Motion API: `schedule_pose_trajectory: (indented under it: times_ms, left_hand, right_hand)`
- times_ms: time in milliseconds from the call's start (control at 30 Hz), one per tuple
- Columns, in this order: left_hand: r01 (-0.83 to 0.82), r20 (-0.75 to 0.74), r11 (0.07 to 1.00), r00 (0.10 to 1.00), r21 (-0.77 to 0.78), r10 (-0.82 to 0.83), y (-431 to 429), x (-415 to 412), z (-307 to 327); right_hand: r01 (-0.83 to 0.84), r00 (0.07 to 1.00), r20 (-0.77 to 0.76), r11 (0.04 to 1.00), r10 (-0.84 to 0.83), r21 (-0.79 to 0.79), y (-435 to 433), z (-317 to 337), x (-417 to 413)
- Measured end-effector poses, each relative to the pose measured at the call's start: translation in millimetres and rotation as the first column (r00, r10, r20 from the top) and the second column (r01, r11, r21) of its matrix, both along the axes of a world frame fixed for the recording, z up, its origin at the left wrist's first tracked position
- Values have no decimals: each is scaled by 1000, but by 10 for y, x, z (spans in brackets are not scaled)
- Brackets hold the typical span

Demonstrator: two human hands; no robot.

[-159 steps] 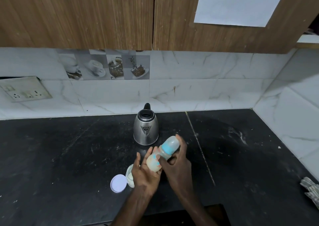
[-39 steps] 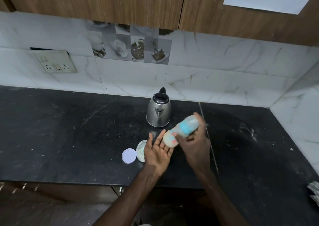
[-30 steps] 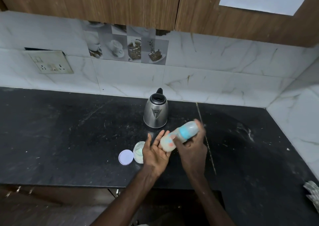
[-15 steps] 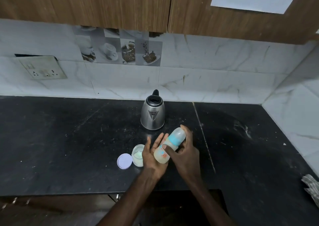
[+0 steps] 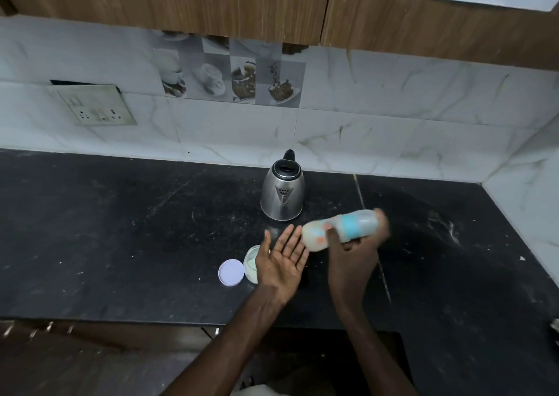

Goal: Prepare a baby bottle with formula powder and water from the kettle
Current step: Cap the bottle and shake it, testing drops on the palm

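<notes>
The milky translucent baby bottle with a turquoise collar (image 5: 348, 228), gripped in the curled fingers of the right hand (image 5: 352, 253), has been drawn off the flat, spread-fingered left hand (image 5: 286, 259) in front of the steel kettle (image 5: 282, 196), so mixing is judged underway.

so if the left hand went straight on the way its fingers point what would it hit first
Most likely the kettle, straight beyond the fingertips of the open left hand. The bottle gripped by the right hand sits just right of that line and could brush it; depth is unclear.
</notes>
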State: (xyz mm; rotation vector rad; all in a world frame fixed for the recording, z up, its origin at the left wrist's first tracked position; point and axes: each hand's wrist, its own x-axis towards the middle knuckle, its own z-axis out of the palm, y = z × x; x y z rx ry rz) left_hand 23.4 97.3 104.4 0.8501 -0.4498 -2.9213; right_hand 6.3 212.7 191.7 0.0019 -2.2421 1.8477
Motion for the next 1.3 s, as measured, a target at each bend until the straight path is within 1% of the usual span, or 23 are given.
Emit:
schedule_pose_trajectory:
  times_ms: [67, 100, 133, 200, 233, 267, 300, 333, 400, 433, 467, 533, 567, 600, 667, 700, 767, 833, 900, 1033, 1167, 1233, 1300]
  left_hand:
    - [-3, -12, 999, 1000, 53, 4, -7, 3, -3]
    - [-9, -14, 998, 1000, 66, 10, -10, -1, -5]
    - [-11, -15, 998, 1000, 58, 12, -13, -8, -6]
    - [3, 0, 1000, 1000, -7, -3, -39, -20, 14]
    - [7, 10, 1000, 1000, -24, -7, -55, -11, 13]
    - [5, 11, 1000, 1000, -19, -5, -54, 3, 9]
    - [2, 11, 1000, 1000, -3, -2, -51, 15, 10]
    - [-1, 10, 1000, 1000, 22, 1, -46, 17, 15]
    - [-9, -7, 998, 1000, 66, 9, -26, 3, 3]
    - [-5, -21, 998, 1000, 64, 6, -16, -8, -6]
    - [4, -27, 999, 1000, 44, -3, -6, -20, -8]
    - [18, -28, 1000, 999, -6, -18, -3, -22, 5]
    - [14, -27, 1000, 1000, -3, -14, 0, -3, 7]
    - [11, -30, 1000, 999, 21, -11, 8, 13, -4]
    - [15, -23, 998, 1000, 57, -13, 28, 46, -30]
    - [19, -18, 998, 1000, 61, -18, 29, 61, -49]
    - [33, -26, 999, 999, 28, -32, 26, 48, -43]
    - [23, -53, 999, 998, 33, -22, 16, 27, -2]
    - [21, -73, 997, 997, 69, -16, 40, 43, 52]
    - [-5, -42, 998, 999, 70, 8, -6, 90, 58]
    - [-43, -35, 995, 998, 85, 46, -32, 141, 58]
    - [-36, -61, 995, 997, 95, 42, -15, 156, 68]
    - [-28, -74, 993, 997, 116, 37, 7, 167, 56]
  right_hand:
    - [-227, 973, 86, 944, 212, 241, -52, -109, 79]
    - [-247, 969, 93, 928, 229, 278, -44, -128, 89]
    - [-198, 980, 68, 949, 187, 245, -25, -105, 72]
    - [0, 1000, 16, 999, 0, -40, 16, -2, 23]
    - [70, 998, 10, 984, -69, -162, 24, 15, 12]
    - [89, 996, 2, 977, -90, -195, 24, 14, 30]
    - [65, 998, 11, 986, -64, -151, -8, -16, 69]
    - [-25, 999, 36, 999, 26, -40, -45, -50, 119]
    - [-226, 973, 90, 950, 211, 215, -41, -142, 180]
    - [-214, 977, 68, 940, 203, 266, -18, -156, 171]
    - [-140, 990, 17, 961, 140, 238, 13, -137, 141]
    - [16, 999, -48, 998, -13, 63, 25, -91, 103]
    - [17, 999, -44, 999, -15, 40, 4, -83, 115]
    - [-43, 999, -12, 995, 44, 88, -29, -91, 152]
    - [-247, 969, 75, 926, 235, 286, -32, -205, 190]
    - [-251, 968, 92, 917, 234, 309, -5, -223, 170]
    - [-145, 989, 53, 967, 137, 208, 68, -177, 75]
    - [-173, 985, 54, 973, 167, 155, 71, -144, 37]
    - [-317, 946, 129, 927, 296, 202, 45, -192, 105]
    - [-471, 878, 208, 856, 432, 213, 112, -296, 96]
    - [-624, 781, 269, 700, 563, 347, 269, -215, -87]
    - [-688, 726, 281, 657, 628, 309, 306, -219, -144]
    - [-722, 691, 273, 651, 669, 234, 324, -262, -163]
